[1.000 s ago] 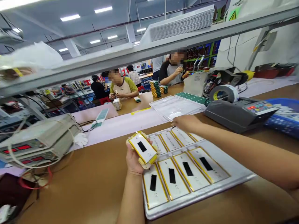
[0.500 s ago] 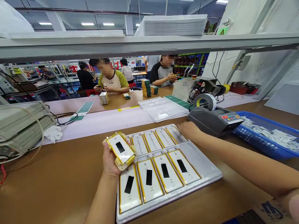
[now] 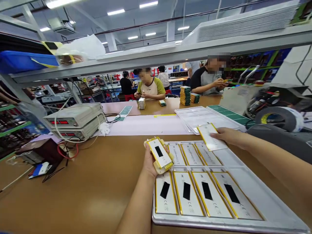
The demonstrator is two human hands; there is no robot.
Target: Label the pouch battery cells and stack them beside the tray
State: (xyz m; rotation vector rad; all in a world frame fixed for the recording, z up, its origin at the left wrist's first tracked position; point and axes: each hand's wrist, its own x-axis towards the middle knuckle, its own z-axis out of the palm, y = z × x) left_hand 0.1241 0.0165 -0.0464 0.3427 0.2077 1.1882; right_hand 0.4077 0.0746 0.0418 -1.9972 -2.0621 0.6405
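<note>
My left hand [image 3: 149,162] is wrapped round a pale yellow holder [image 3: 159,170] left of the tray's back row. On that holder lies a white pouch battery [image 3: 166,160] with gold edges and a black strip. Between the fingers of my right hand [image 3: 227,136], another pouch battery [image 3: 206,136] hangs tilted above the tray's back right part; no black strip shows on it. Below both hands is a clear plastic tray [image 3: 265,187]. Its front row has several batteries [image 3: 188,208] with black strips, and its back row has 3 plain batteries [image 3: 192,152].
A dark grey tape dispenser [image 3: 280,138] and a roll of tape [image 3: 275,118] stand at right. Clear trays [image 3: 187,113] lie behind my tray. Stacked instruments [image 3: 73,118] and a white glove [image 3: 104,129] are at left. An overhead shelf [image 3: 146,58] crosses above; two co-workers sit opposite.
My right hand has lifted a battery from the back row's right end. The view has turned left, so the tray appears further right. My left hand still holds the holder with its battery.
</note>
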